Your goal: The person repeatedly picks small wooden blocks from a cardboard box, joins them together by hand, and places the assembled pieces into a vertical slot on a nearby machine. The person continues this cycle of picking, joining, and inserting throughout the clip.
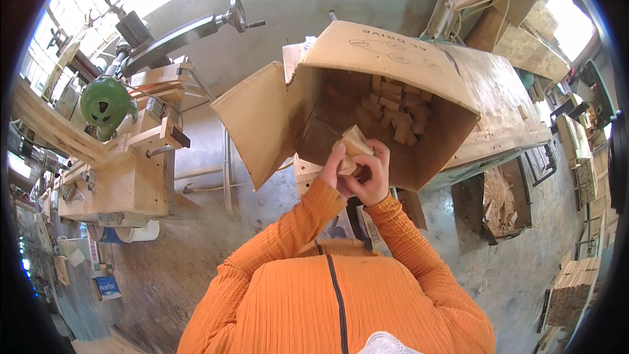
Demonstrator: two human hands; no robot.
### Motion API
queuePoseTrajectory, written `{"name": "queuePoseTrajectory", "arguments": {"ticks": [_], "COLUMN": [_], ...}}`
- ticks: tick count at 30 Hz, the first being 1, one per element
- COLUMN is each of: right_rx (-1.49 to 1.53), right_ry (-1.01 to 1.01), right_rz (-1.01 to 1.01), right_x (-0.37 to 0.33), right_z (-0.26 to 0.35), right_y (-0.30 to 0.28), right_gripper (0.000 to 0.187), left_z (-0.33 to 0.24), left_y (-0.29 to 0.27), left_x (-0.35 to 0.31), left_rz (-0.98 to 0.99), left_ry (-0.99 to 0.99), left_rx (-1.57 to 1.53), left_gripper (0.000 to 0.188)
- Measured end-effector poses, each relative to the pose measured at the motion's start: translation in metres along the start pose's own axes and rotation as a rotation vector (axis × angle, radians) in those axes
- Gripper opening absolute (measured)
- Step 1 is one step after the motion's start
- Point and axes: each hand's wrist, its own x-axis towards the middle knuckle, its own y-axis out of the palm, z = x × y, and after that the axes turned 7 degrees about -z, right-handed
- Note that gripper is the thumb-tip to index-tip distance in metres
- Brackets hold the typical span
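Observation:
Small pale wooden blocks (pixel 356 142) are held between my two hands in front of me, at the mouth of a big cardboard box (pixel 386 52). My left hand (pixel 331 170) closes on them from the left, its fingertips pressed to the wood. From the other side my right hand (pixel 375 178) grips with thumb and bent fingers. How many blocks I hold is hard to tell. The box lies with its opening toward me and one flap (pixel 255 128) spread out left. Inside, a loose heap of similar blocks (pixel 396 108) rests toward the right.
A wooden workbench (pixel 498 101) stands right of the box. At left is a wooden machine stand (pixel 124 183) with a green motor (pixel 106 103) and a handwheel (pixel 236 14). A bin of shavings (pixel 503 206) sits on the floor at right, near stacked boards (pixel 573 292).

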Motion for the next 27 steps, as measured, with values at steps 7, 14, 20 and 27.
{"name": "queuePoseTrajectory", "arguments": {"ticks": [7, 14, 20, 27], "right_rx": [0.115, 0.244, 0.208, -0.458], "right_ry": [0.214, 0.424, 0.573, 0.084], "right_rz": [0.119, 0.086, 0.215, 0.263], "right_x": [-0.01, 0.007, 0.012, 0.009], "right_z": [0.0, 0.001, -0.033, -0.047], "right_y": [-0.035, -0.031, -0.04, -0.049], "right_gripper": [0.024, 0.051, 0.054, 0.046], "left_z": [0.01, 0.005, 0.001, -0.006], "left_y": [-0.008, -0.005, -0.05, -0.045], "left_x": [-0.003, -0.008, -0.011, -0.021], "left_rz": [-0.02, -0.089, -0.153, 0.028], "left_ry": [0.178, 0.149, 0.067, 0.055], "left_rx": [0.28, 0.277, 0.2, 0.04], "left_gripper": [0.047, 0.048, 0.055, 0.052]}}
